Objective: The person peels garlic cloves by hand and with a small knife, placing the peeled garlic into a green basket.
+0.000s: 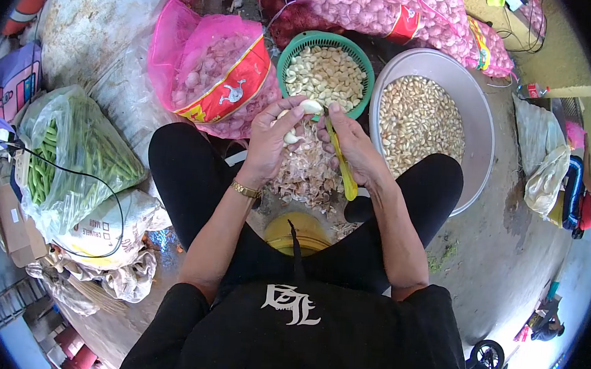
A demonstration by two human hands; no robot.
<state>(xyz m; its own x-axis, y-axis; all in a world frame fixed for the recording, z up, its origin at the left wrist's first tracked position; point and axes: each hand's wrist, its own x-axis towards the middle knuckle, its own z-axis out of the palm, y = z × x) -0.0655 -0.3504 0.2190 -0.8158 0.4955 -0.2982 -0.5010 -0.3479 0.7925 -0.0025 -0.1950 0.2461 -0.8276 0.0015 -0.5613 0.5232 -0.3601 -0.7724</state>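
Left hand (276,138) with fingers pinching a smooth white garlic clove (311,107), right hand (353,149) with fingers closed round a yellow-green-handled knife (341,162), both above papery garlic skins (304,175) on the floor (509,268), near a round green plastic basket (369,87) of peeled cloves.

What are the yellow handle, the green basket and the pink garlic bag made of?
The yellow handle looks like smooth plastic, because it's so bright and evenly coloured, but it could be painted. The green basket looks like stiff plastic, with its neat moulded rim. The pink bag seems to be thin plastic netting, since garlic shows through.
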